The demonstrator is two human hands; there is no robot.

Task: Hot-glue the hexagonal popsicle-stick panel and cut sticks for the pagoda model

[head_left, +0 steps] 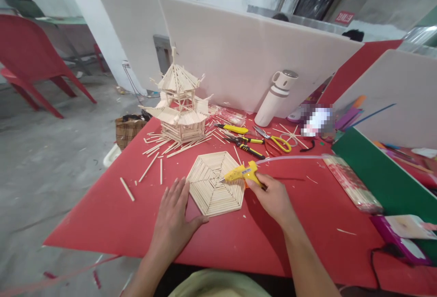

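Observation:
My right hand is closed round the handle of a yellow hot glue gun, a clear glue stick trailing from its back. The gun's nozzle points at the centre of a flat hexagonal panel built from thin wooden sticks in rings. Flat on the table, my left hand has its fingers stretched out and its thumb apart, at the panel's left edge and lower corner. Behind the panel stands a pagoda model of the same sticks, with loose sticks around its base.
Yellow-handled scissors, a utility knife and pliers lie behind the panel. A white bottle stands near the white partition. At right are a packet of sticks and a green board on the red table.

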